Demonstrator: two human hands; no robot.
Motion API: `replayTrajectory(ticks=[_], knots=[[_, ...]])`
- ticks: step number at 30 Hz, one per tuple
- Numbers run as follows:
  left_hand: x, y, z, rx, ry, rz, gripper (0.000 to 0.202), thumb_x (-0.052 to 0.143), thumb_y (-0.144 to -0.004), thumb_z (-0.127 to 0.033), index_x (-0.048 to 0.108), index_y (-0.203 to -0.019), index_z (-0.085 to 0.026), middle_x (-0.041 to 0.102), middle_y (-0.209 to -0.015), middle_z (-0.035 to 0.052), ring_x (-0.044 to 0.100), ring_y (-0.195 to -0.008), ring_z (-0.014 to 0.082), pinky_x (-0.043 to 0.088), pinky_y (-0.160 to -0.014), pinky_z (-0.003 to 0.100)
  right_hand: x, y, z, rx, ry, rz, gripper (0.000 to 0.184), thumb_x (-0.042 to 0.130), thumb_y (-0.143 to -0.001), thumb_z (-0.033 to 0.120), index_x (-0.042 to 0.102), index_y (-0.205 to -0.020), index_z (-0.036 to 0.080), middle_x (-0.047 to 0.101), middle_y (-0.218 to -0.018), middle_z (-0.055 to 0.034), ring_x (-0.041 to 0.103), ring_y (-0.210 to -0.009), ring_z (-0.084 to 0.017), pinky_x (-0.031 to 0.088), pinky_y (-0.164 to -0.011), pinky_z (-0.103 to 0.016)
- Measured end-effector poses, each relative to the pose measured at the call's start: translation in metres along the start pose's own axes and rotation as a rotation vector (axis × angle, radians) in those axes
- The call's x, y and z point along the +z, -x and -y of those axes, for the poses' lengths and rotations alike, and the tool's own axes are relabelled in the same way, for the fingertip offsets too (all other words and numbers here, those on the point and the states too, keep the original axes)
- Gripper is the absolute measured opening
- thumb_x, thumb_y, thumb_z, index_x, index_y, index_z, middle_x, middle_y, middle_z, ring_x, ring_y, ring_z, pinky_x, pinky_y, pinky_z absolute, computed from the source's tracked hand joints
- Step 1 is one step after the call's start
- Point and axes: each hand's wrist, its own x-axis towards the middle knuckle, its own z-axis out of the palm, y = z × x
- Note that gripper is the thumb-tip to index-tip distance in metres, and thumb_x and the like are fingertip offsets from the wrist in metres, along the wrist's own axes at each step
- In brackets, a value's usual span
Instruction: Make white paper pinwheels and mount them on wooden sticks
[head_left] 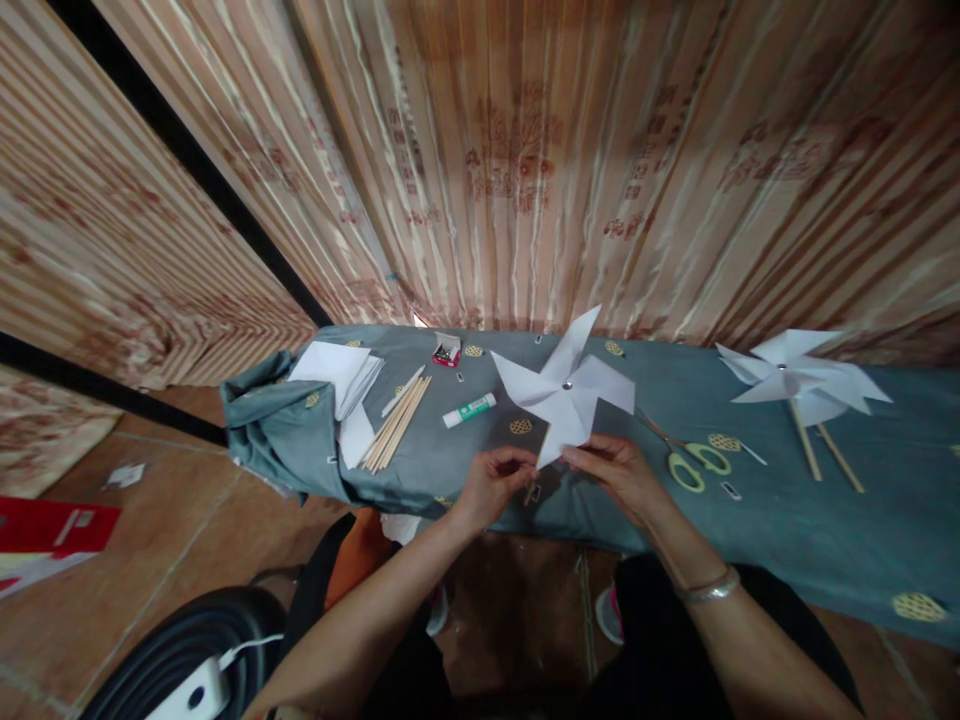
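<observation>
A white paper pinwheel (pixel 566 405) with a shiny pin at its centre is held up over the cloth-covered table. My left hand (pixel 491 488) pinches near its lowest blade tip, where part of a wooden stick shows below. On the other side, the thumb and fingers of my right hand (pixel 616 474) are closed on the edge of the same lower blade. Green-handled scissors (pixel 686 467) lie to the right of my right hand. Left of the pinwheel rests a glue stick (pixel 469 410). Several wooden sticks (pixel 399 425) lie in a bundle farther left.
Finished-looking white pinwheels (pixel 802 375) on sticks lie at the right. A small open red box (pixel 447 350) of pins stands toward the back. White paper sheets (pixel 337 375) are stacked at the left. A pleated curtain (pixel 517 170) hangs behind the table (pixel 840 540).
</observation>
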Motion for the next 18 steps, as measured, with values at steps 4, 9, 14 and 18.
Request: replayTrajectory(ticks=[4,9,14,18], knots=[[0.001,0.002,0.002,-0.012,0.017,0.021,0.046,0.091,-0.051,-0.051,0.075,-0.071,-0.013,0.069,-0.065,0.0021,0.057,-0.061,0.0119,0.045,-0.064,0.024,0.006,0.000,-0.002,0.005,0.016,0.017,0.035,0.091,-0.050,0.048,0.081,-0.072,0.023,0.078,-0.074,-0.0042,0.068,-0.065,-0.018,0.053,-0.071,-0.034],[0.003,0.004,0.003,-0.003,0.042,0.041,0.042,0.091,-0.052,-0.048,0.075,-0.071,-0.013,0.070,-0.068,0.0027,0.059,-0.065,0.0133,0.046,-0.067,0.025,0.011,0.001,-0.002,-0.001,0.096,0.040,0.035,0.088,-0.052,0.052,0.080,-0.067,0.021,0.075,-0.067,-0.0045,0.064,-0.061,-0.016,0.049,-0.064,-0.031],[0.001,0.003,-0.002,0.014,0.040,0.073,0.038,0.089,-0.058,-0.046,0.077,-0.076,-0.014,0.073,-0.075,0.0045,0.063,-0.071,0.0162,0.048,-0.075,0.028,0.011,0.003,0.006,-0.018,0.207,0.062,0.035,0.085,-0.054,0.055,0.078,-0.062,0.021,0.072,-0.060,-0.0025,0.058,-0.057,-0.014,0.046,-0.060,-0.028],[-0.006,0.000,-0.004,0.028,0.035,0.001,0.039,0.091,-0.053,-0.044,0.076,-0.072,-0.014,0.070,-0.068,0.0024,0.059,-0.065,0.0134,0.046,-0.068,0.026,-0.005,0.005,0.015,-0.081,0.290,0.052,0.036,0.083,-0.058,0.056,0.075,-0.056,0.021,0.069,-0.056,-0.0018,0.053,-0.053,-0.012,0.043,-0.055,-0.026]])
